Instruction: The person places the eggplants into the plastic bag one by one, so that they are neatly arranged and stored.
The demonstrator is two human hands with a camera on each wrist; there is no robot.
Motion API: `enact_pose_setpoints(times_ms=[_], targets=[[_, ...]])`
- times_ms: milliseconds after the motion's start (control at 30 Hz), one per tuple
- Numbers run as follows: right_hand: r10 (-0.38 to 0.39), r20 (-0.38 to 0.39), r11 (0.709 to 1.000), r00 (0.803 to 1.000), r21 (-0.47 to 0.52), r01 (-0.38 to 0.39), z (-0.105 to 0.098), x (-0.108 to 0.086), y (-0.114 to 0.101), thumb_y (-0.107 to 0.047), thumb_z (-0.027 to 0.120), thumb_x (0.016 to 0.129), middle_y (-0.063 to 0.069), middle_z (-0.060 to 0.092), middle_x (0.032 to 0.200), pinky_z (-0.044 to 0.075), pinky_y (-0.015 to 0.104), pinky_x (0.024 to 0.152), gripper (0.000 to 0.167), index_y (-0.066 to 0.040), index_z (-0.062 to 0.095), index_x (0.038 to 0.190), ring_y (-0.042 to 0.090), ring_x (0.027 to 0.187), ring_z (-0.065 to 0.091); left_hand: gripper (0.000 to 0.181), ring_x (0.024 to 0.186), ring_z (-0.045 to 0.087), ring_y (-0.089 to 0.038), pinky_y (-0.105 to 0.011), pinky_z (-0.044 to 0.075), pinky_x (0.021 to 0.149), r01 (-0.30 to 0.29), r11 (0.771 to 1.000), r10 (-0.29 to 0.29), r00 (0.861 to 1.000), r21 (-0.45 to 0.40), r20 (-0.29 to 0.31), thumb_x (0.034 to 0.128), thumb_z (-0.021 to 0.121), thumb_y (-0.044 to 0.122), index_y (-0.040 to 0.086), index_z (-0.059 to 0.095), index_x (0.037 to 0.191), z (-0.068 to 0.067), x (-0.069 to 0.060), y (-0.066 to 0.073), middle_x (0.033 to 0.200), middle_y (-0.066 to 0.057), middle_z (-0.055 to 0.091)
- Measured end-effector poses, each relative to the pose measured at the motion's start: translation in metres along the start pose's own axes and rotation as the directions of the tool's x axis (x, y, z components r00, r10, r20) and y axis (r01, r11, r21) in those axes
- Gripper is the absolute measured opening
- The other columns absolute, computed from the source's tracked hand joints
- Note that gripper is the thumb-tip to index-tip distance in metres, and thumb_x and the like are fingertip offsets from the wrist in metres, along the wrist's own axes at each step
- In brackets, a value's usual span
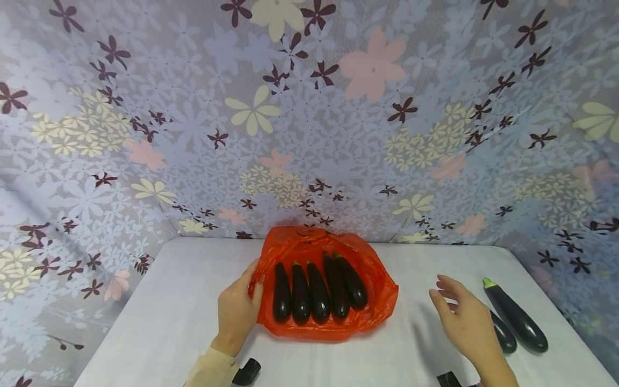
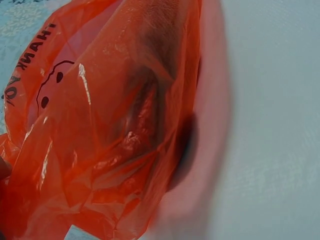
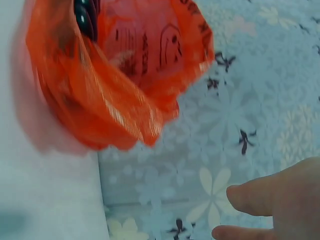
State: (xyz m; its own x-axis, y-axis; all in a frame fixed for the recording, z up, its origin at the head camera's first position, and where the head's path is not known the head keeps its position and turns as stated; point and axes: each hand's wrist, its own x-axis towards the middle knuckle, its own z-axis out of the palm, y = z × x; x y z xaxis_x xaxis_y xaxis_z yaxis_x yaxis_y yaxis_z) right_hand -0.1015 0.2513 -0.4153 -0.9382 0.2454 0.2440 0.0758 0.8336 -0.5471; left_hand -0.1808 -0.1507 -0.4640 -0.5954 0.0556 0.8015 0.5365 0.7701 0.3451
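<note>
A thin orange plastic bag lies spread on the table with its mouth toward me, holding several dark eggplants side by side. At the bag's left edge my left hand grips the plastic. In the left wrist view the bag wall fills the left half, and only a bit of a finger shows. My right hand hovers apart from the bag, fingers relaxed and holding nothing. Just right of it are two loose eggplants, one with a green tip, the other partly hidden by the hand.
A white-covered table carries everything. Flower-patterned fabric rises behind it and on both sides. Black wrist-worn devices show near the front edge.
</note>
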Motion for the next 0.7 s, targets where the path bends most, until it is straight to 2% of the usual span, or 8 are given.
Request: enact_pose_setpoints(times_ms=[233,533,700], targets=[[0.054,-0.051,0.998,0.997,-0.025,-0.055,-0.008,0.006,0.02,-0.031,0.051,0.104,0.034,0.06,0.125,0.054,0.061,0.08,0.052,0.01,0.051,0.136,0.05,0.105,0.064,0.045,0.067,0.07,-0.03,-0.041,0.06,0.062,0.001,1.0,-0.001,1.0,0.0,0.014,0.0839,0.073,0.002,0.001,0.065,0.129,0.0,0.0,0.0,0.093,-0.018,0.074],[0.147,0.001,0.988,0.989,-0.05,-0.146,-0.022,0.015,0.046,-0.034,0.045,0.106,0.036,0.056,0.13,0.049,0.063,0.087,0.056,0.01,0.047,0.14,0.052,0.113,0.059,0.045,0.065,0.069,-0.028,-0.04,0.06,0.062,0.011,1.0,-0.011,1.0,0.001,0.025,0.084,0.073,0.001,0.0,0.065,0.129,0.0,-0.002,0.001,0.092,-0.018,0.074],[0.13,-0.01,0.989,0.991,-0.066,-0.13,-0.03,0.017,0.06,-0.034,0.044,0.106,0.037,0.058,0.126,0.046,0.067,0.084,0.056,0.012,0.048,0.138,0.054,0.109,0.059,0.045,0.063,0.067,-0.028,-0.04,0.06,0.06,-0.006,1.0,0.006,1.0,-0.006,0.006,0.0834,0.072,0.0,-0.001,0.065,0.127,0.0,-0.003,0.001,0.09,-0.018,0.074]])
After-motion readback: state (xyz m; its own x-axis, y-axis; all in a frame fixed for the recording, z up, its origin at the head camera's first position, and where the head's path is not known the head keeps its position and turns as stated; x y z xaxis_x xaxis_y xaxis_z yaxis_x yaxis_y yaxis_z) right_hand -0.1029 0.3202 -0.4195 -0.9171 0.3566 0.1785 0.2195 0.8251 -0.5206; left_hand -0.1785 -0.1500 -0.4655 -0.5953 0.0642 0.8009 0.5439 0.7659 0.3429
